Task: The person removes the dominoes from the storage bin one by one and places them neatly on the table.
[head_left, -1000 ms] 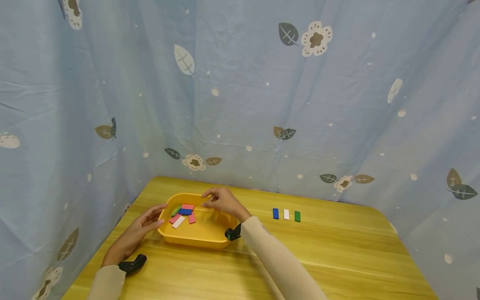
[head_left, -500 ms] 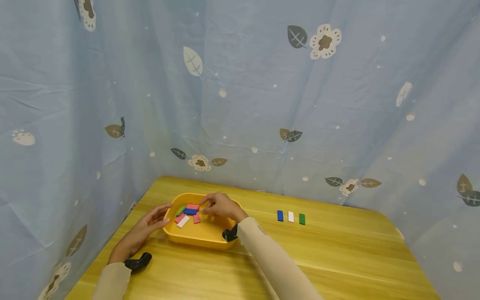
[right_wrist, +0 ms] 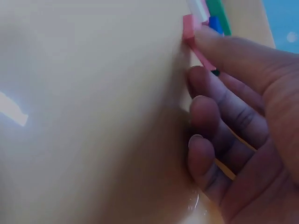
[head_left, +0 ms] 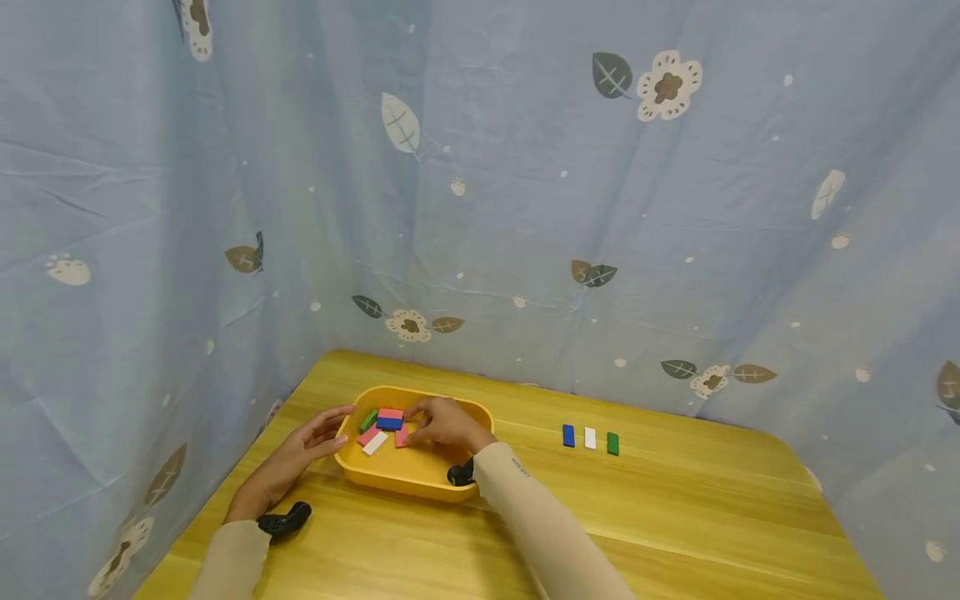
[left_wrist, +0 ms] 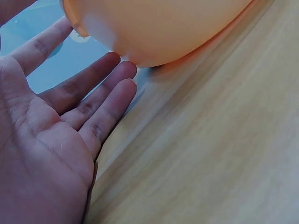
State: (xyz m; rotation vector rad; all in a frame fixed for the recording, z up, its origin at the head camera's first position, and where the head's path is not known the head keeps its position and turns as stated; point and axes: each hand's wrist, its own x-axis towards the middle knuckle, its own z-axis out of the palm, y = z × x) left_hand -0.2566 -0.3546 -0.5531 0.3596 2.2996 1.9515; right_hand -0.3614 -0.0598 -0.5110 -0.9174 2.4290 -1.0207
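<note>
A yellow plastic tub [head_left: 405,485] stands on the table with several small domino-like blocks inside, bunched at its left end. Among them are a blue block [head_left: 389,423], a white block [head_left: 375,443], a green block [head_left: 369,421] and a pink block [head_left: 401,437]. My left hand [head_left: 303,450] rests its fingers, nearly straight, against the tub's left end; the left wrist view shows fingertips [left_wrist: 126,86] at the outer wall. Inside the tub, my right hand [head_left: 447,423] reaches over the blocks, thumb at a pink block [right_wrist: 188,27]. Its index fingertip is hidden in the right wrist view.
On the wooden table [head_left: 675,517], right of the tub, a blue block [head_left: 568,436], a white block [head_left: 590,438] and a green block [head_left: 612,443] lie in a spaced row. A blue patterned curtain [head_left: 510,208] hangs behind and left of the table.
The right hand has come down and left within the tub, closer to the pink block. The left hand stays at the tub's end. The whole head view has shifted slightly.
</note>
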